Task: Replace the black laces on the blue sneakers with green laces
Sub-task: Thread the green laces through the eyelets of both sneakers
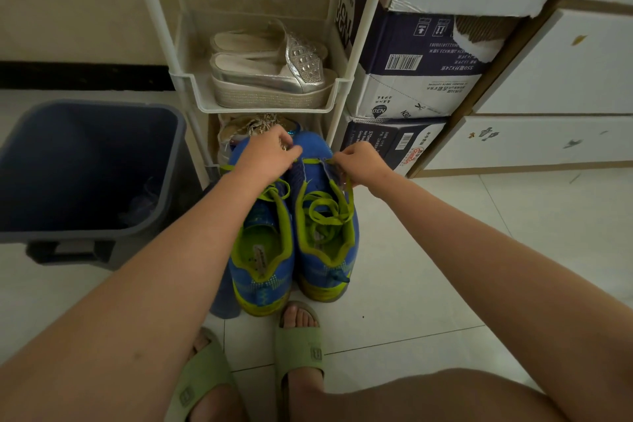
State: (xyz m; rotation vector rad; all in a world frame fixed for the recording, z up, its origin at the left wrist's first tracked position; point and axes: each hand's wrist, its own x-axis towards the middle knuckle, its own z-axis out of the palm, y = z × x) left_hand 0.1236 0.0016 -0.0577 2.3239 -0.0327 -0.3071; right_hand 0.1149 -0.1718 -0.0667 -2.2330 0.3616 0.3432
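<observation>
Tiled floor (445, 267) bears blue sneakers (322, 271), a dark bin (85, 233), stacked boxes (387, 140).

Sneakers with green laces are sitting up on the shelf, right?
No. The sneakers with green laces sit on the floor, in front of the shelf, not on it. The head view shows this.

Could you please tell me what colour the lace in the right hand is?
Green: the lace, pinched by the right hand, shows in head view.
</observation>
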